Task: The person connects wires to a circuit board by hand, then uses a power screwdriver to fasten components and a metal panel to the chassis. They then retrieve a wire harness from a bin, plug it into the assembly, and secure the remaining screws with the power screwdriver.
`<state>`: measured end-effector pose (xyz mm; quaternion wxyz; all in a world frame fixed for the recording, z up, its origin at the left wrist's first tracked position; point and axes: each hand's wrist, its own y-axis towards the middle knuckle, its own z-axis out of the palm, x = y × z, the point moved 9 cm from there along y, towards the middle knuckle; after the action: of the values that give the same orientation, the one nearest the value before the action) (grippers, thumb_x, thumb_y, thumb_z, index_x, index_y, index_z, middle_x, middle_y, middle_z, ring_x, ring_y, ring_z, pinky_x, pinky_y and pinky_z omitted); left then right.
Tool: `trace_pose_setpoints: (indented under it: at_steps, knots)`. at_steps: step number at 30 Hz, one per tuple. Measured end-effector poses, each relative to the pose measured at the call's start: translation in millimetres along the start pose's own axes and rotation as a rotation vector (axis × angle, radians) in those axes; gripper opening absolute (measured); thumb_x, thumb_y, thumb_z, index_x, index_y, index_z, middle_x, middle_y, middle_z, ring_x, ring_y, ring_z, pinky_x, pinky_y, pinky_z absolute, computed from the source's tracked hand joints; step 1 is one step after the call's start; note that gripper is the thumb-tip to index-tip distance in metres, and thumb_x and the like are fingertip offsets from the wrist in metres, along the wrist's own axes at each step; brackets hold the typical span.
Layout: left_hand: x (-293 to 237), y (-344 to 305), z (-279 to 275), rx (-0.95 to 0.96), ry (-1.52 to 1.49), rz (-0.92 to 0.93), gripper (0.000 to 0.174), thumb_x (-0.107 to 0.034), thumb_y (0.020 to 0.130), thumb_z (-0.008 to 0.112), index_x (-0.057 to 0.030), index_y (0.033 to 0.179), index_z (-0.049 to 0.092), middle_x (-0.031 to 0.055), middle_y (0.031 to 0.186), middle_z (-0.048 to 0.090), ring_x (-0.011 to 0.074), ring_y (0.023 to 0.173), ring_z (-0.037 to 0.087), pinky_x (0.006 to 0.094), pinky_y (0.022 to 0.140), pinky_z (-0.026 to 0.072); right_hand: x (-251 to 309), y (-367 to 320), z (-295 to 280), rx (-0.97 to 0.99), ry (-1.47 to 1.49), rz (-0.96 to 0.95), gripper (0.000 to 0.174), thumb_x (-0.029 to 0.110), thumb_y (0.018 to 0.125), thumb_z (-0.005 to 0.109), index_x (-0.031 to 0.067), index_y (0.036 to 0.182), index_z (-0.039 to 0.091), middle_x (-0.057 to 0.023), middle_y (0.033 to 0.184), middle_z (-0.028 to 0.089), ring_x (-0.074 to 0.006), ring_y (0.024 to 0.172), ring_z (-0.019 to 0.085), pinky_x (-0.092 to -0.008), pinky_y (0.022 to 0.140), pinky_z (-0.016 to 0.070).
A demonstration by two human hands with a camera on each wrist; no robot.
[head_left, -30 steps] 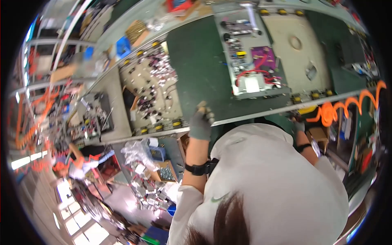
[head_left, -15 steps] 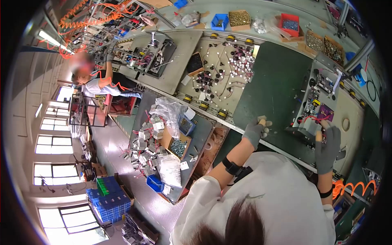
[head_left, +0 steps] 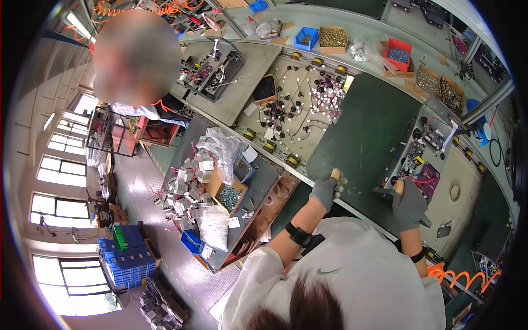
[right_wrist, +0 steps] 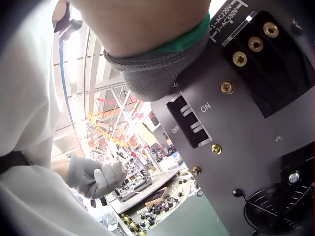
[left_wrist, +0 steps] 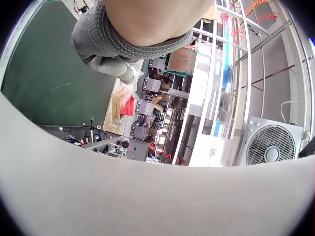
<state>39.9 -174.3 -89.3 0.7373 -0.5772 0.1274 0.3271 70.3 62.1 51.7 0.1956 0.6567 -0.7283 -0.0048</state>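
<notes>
In the head view, my gloved left hand (head_left: 325,192) is over the near edge of the green mat (head_left: 360,132), fingers loosely curled with nothing visible in them. My gloved right hand (head_left: 410,206) grips the near panel of an open metal chassis (head_left: 434,107) holding circuit boards and red wires. In the right wrist view, that hand (right_wrist: 150,81) lies at the edge of the dark panel (right_wrist: 236,128), beside an ON/OFF switch (right_wrist: 189,120); its fingertips are hidden. The left wrist view shows the left hand (left_wrist: 106,54) with its fingers bent.
Left of the mat lie loose connector cables (head_left: 300,107) and a second chassis (head_left: 212,71). Along the back stand a blue bin (head_left: 306,38), a red bin (head_left: 397,54) and boxes of screws (head_left: 333,38). Another person stands at the far left. An orange coiled hose (head_left: 462,278) hangs at right.
The right hand has come up from the table's near edge onto the chassis, its fingers now bent over the panel. The left hand stays near the mat's edge. The head view has turned left.
</notes>
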Motion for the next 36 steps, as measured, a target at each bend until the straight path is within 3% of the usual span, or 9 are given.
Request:
trace_pose_setpoints:
  at_steps: [12,17,18,19,22,24,27,30,36]
  knots:
    - [-17.8,41.5,-29.1,0.01,-0.011,0.052,0.02,-0.02,0.093,0.05,-0.0044,0.105,0.052,0.0076,0.08,0.062,0.0111,0.053,0.052,0.0221,0.041,0.0392,0.4,2.9,-1.4,0.009,0.047,0.049,0.017,0.021,0.084,0.054,0.009,0.095,0.058,-0.0116,0.073,0.058,-0.03,0.066,0.058,-0.0405,0.057,0.045]
    - [-39.3,109.7,-72.5,-0.133,0.607,0.317,0.013,-0.007,0.089,0.043,-0.0025,0.092,0.055,0.009,0.079,0.066,0.0075,0.054,0.056,0.0196,0.041,0.0389,0.5,3.9,-4.3,0.054,-0.057,0.073,0.018,0.024,0.082,0.055,0.01,0.093,0.056,-0.0098,0.072,0.058,-0.0271,0.063,0.058,-0.0398,0.053,0.0446]
    - [-29.7,154.4,-106.5,-0.235,0.811,0.394,0.02,-0.014,0.087,0.049,-0.0003,0.099,0.057,0.0127,0.081,0.067,0.0214,0.062,0.062,0.0348,0.054,0.0482,3.0,2.8,-10.6,-0.028,-0.045,0.048,0.019,0.025,0.081,0.056,0.0111,0.093,0.056,-0.0096,0.072,0.058,-0.0263,0.064,0.058,-0.0399,0.053,0.0442]
    - [-55.7,138.8,-84.8,-0.432,1.504,0.525,0.023,-0.016,0.085,0.052,-0.0029,0.103,0.058,0.0155,0.092,0.066,0.0313,0.077,0.063,0.0441,0.071,0.0488,-1.9,0.4,-5.8,-0.015,-0.034,0.091,0.019,0.027,0.08,0.056,0.0125,0.093,0.056,-0.0091,0.072,0.059,-0.0262,0.063,0.059,-0.0401,0.052,0.0441]
    - [-58.4,172.9,-87.4,-0.379,1.65,0.482,0.027,-0.02,0.085,0.053,-0.0042,0.105,0.059,0.0155,0.127,0.05,0.0317,0.11,0.051,0.0412,0.09,0.0428,-8.0,-0.8,3.0,0.146,-0.029,0.182,0.022,0.031,0.079,0.057,0.0138,0.093,0.056,-0.0075,0.07,0.06,-0.025,0.06,0.06,-0.0396,0.05,0.0456]
    - [-59.8,186.9,-77.5,-0.326,1.715,0.5,0.029,-0.023,0.085,0.055,-0.0044,0.107,0.06,0.0136,0.126,0.051,0.0318,0.11,0.052,0.0412,0.089,0.0432,-7.1,-4.6,2.8,0.018,-0.001,0.154,0.02,0.032,0.081,0.056,0.0131,0.089,0.056,-0.007,0.065,0.058,-0.0254,0.061,0.06,-0.0408,0.051,0.045]
    - [-49.9,215.4,-83.7,-0.39,1.622,0.452,0.025,-0.024,0.085,0.057,-0.0073,0.102,0.062,0.0133,0.098,0.065,0.0309,0.09,0.063,0.0424,0.075,0.0505,-8.0,-1.6,5.0,0.114,0.003,0.232,0.02,0.033,0.082,0.054,0.0134,0.086,0.055,-0.0065,0.066,0.058,-0.0256,0.062,0.06,-0.0418,0.051,0.0448]
    - [-48.7,209.1,-59.9,-0.458,1.788,0.288,0.018,-0.021,0.085,0.056,-0.0089,0.096,0.063,0.0112,0.098,0.066,0.0287,0.085,0.066,0.0406,0.068,0.0534,-11.2,-5.3,5.2,0.068,-0.018,0.319,0.02,0.033,0.08,0.054,0.0145,0.085,0.055,-0.0055,0.068,0.058,-0.025,0.063,0.06,-0.0416,0.052,0.0448]
    - [-55.4,218.7,-22.5,-0.17,1.829,0.475,0.029,-0.026,0.085,0.057,-0.0072,0.106,0.062,0.0136,0.095,0.067,0.0274,0.082,0.066,0.04,0.065,0.0518,-15.0,-15.6,11.2,-0.15,-0.079,0.35,0.017,0.032,0.074,0.056,0.0177,0.082,0.057,-0.0017,0.067,0.056,-0.0233,0.061,0.058,-0.0395,0.054,0.0446]
